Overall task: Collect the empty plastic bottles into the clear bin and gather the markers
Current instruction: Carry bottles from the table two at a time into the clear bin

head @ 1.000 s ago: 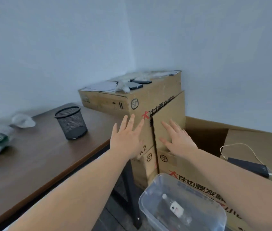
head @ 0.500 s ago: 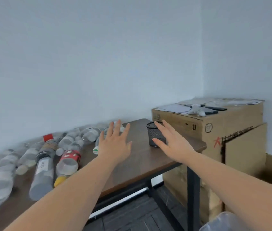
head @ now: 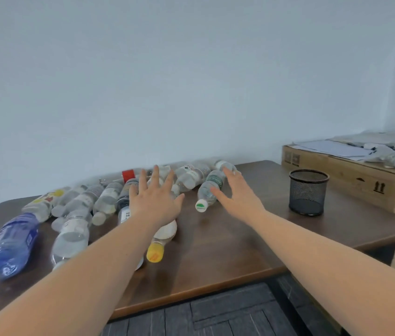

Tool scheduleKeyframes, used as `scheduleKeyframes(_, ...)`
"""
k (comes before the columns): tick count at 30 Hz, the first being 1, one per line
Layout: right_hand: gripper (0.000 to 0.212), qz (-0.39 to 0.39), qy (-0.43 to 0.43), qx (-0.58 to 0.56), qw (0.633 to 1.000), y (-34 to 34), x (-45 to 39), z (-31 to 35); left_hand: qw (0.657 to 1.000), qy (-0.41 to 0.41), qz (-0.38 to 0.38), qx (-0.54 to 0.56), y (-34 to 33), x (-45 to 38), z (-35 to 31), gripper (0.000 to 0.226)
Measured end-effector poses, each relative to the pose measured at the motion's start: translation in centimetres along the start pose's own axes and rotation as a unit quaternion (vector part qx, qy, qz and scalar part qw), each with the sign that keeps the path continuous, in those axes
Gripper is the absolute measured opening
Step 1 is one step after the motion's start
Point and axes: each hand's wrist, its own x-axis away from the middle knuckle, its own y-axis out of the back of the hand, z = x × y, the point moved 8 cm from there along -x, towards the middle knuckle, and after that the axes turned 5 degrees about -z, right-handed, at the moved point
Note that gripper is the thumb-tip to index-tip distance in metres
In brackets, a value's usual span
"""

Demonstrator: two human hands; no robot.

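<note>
Several empty plastic bottles lie on their sides along the back of the dark wooden table (head: 228,251). A blue bottle (head: 10,243) is at the far left, and a yellow-capped bottle (head: 160,243) lies partly under my left forearm. A bottle with a green and white cap (head: 207,192) lies just left of my right hand. My left hand (head: 155,200) hovers over the bottles with fingers spread, holding nothing. My right hand (head: 237,197) is stretched flat beside the green-capped bottle, holding nothing. The clear bin and the markers are out of view.
A black mesh pen cup (head: 308,192) stands on the table's right part. A cardboard box (head: 351,175) with papers on top sits against the table's right end. Dark tiled floor (head: 216,316) shows below the front edge.
The view has swung left from the cardboard boxes and clear bin to the table. Both hands now reach out over the row of bottles, still holding nothing.
</note>
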Motion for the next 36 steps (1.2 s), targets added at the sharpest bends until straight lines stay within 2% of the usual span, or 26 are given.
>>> scheduleKeyframes(7,0.088,0.045,-0.106,0.030,0.993,-6.0,-5.7,-0.8,1.000,0.006,-0.004,-0.003,-0.8,-3.6,2.3,0.071)
scheduleKeyframes(16,0.095,0.093,-0.156,0.054,0.982,-9.8,-8.3,-0.2,0.999,0.022,0.002,0.050,-3.6,-4.6,2.8,0.071)
scheduleKeyframes(20,0.091,0.097,-0.195,0.069,0.974,-10.3,-7.9,-1.0,0.995,0.040,0.023,0.094,-4.4,-4.6,3.1,0.073)
scheduleKeyframes(23,0.086,0.067,-0.207,0.075,0.973,-9.5,-7.0,-1.3,0.991,0.044,0.038,0.117,-4.9,-4.3,2.7,0.077)
scheduleKeyframes(26,0.081,0.006,-0.199,0.061,0.978,-7.9,-5.8,-1.5,0.990,0.037,0.067,0.117,-5.5,-3.7,2.1,0.083)
scheduleKeyframes(33,0.078,-0.140,-0.088,0.029,0.986,-2.7,-4.6,-0.2,0.982,0.027,0.160,0.101,-7.8,-2.2,0.2,0.111)
scheduleKeyframes(36,0.075,-0.158,-0.060,0.016,0.986,-1.3,-4.1,0.5,0.978,0.019,0.191,0.076,-8.3,-1.8,-0.1,0.102)
